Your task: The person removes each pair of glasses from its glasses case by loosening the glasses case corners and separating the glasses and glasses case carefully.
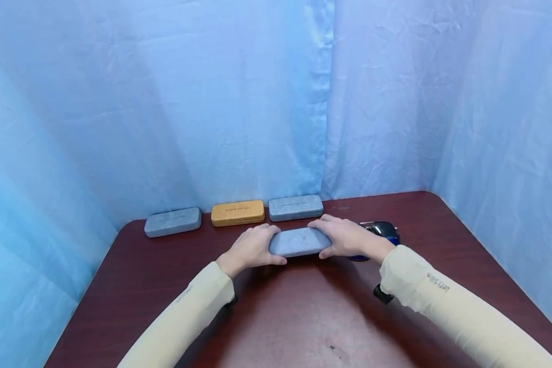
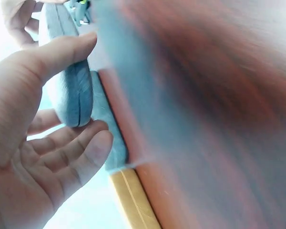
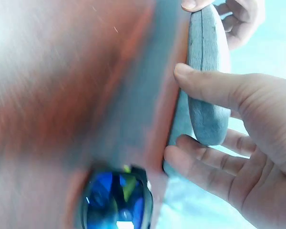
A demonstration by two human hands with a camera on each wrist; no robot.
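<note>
Left hand (image 1: 250, 249), right hand (image 1: 347, 236) grip grey case (image 1: 299, 242) ends; long axis left-right.

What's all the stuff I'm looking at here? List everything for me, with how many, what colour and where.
held case: one, grey-blue, shut, near the table's middle, gripped at both ends.
grey cases: two, grey-blue, in the back row by the curtain, one at the left, one at the right.
yellow case: one, orange-yellow, between the two back grey cases.
sunglasses: one pair, dark frame with blue lenses, on the table behind the right hand.
table: one, dark red-brown.
curtain: pale blue cloth, behind and at both sides.
sleeves: two, cream, on both forearms.
left hand: holds the held case's left end.
right hand: holds its right end.
</note>
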